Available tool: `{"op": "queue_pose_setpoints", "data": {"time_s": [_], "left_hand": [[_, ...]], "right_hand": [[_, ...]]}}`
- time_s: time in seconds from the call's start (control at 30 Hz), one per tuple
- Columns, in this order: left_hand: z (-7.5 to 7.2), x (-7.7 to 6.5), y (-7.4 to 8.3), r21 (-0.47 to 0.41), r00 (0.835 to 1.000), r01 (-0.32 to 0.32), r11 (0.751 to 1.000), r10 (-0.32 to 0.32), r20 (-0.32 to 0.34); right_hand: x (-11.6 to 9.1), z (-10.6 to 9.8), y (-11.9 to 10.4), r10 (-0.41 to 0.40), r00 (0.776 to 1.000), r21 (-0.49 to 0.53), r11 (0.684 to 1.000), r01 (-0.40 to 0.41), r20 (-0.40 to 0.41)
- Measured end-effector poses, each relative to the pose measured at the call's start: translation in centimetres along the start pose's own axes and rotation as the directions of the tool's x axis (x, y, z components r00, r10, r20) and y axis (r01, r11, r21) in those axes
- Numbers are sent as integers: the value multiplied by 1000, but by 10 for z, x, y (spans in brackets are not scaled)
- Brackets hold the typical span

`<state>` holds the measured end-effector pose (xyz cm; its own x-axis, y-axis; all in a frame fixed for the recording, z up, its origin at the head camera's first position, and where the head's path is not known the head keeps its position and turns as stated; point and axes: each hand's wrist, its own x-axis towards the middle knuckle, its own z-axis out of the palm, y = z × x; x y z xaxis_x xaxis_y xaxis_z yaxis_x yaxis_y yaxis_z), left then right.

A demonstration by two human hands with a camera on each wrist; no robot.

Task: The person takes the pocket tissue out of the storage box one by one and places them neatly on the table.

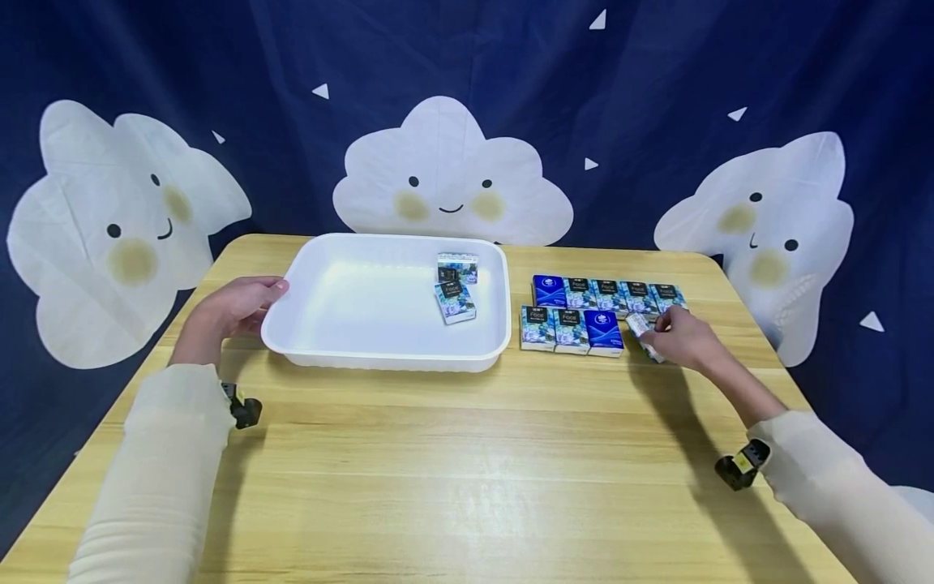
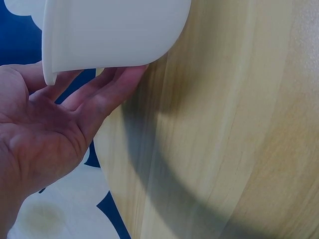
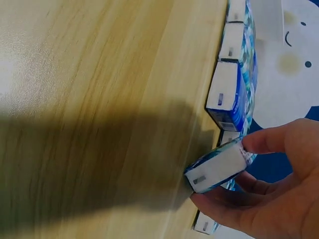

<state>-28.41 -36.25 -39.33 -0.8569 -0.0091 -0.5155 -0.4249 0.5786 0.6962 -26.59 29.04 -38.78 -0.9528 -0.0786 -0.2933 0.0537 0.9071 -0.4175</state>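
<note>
At the left end of a white plastic tray [image 1: 379,357], my left hand [image 1: 237,307] holds the rim. In the left wrist view the fingers [image 2: 117,84] of that hand lie against the tray's outer wall, under the lip. Between thumb and fingers, my right hand [image 1: 686,337] pinches a small pocket tissue pack [image 3: 217,167], tilted beside the front row of packs. Two floral tissue packs [image 1: 456,302] lie inside the tray near its right end, one overlapping the other.
Right of the tray stand two rows of tissue packs, floral ones [image 1: 571,331] and dark blue ones [image 1: 604,332]. All rest on a wooden table [image 1: 452,470]. Behind its far edge hangs a navy curtain [image 1: 474,57] with cloud faces.
</note>
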Motion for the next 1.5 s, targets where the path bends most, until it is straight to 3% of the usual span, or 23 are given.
{"op": "queue_pose_setpoints", "data": {"time_s": [0.27, 0.67, 1.0, 1.5], "left_hand": [[0, 0, 0, -8, 1000, -6, 1000, 6, 6], [-1, 0, 0, -10, 1000, -7, 1000, 7, 15], [-2, -2, -1, -3, 1000, 2, 1000, -2, 15], [0, -1, 2, -7, 1000, -4, 1000, 4, 21]], "right_hand": [[0, 3, -1, -16, 1000, -20, 1000, 16, 15], [2, 11, 4, -102, 993, -101, 990, 95, -64], [2, -1, -4, -71, 996, -108, 991, 77, 55], [5, 9, -4, -68, 997, -79, 995, 66, -30]]}}
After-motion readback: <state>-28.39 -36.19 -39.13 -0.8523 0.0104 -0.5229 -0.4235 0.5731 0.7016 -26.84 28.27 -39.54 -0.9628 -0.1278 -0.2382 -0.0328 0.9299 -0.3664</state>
